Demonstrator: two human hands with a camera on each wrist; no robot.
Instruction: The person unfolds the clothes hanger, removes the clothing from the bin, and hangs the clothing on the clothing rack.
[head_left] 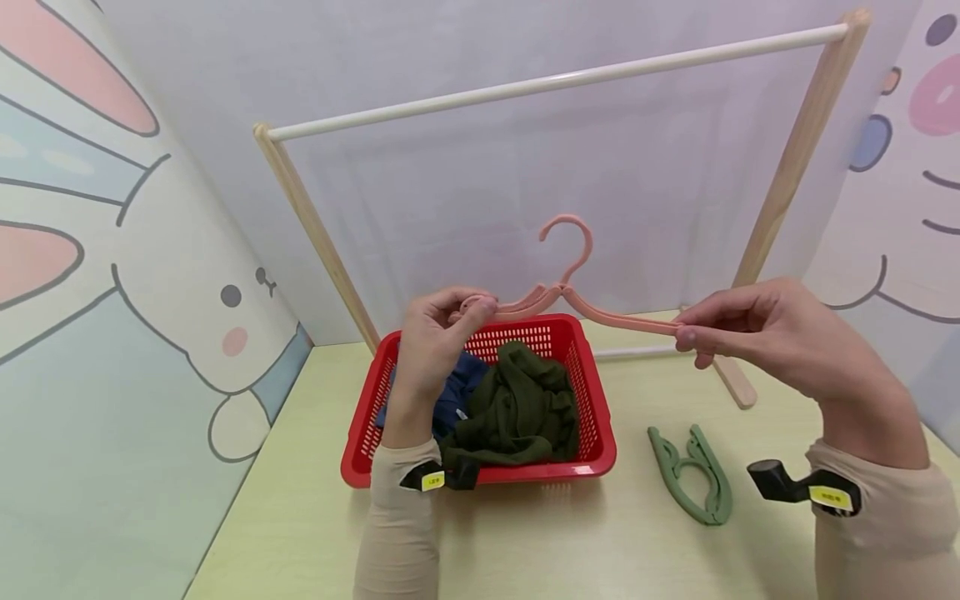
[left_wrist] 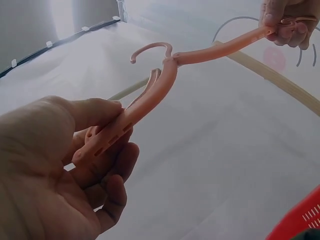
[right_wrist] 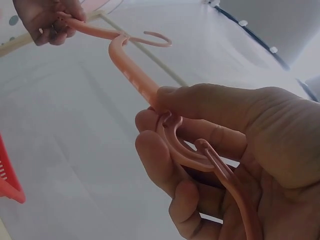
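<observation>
A pink folding hanger [head_left: 566, 292] is held up between both hands, its hook pointing upward and its two upper arms spread. The left hand [head_left: 438, 342] pinches the end of one arm between thumb and fingers, above the basket's left side. At the opposite end, the right hand [head_left: 757, 333] grips the other arm; in the right wrist view a curved lower section of the hanger [right_wrist: 187, 155] hangs folded within its fingers. In the left wrist view the thumb of the left hand [left_wrist: 60, 150] lies along the slotted arm.
Below the hanger stands a red basket [head_left: 600, 417] with dark green cloth [head_left: 525, 408] and blue cloth [head_left: 461, 387]. A green folded hanger [head_left: 708, 487] lies on the table right of it. Behind is a wooden rack with a white rail [head_left: 555, 81].
</observation>
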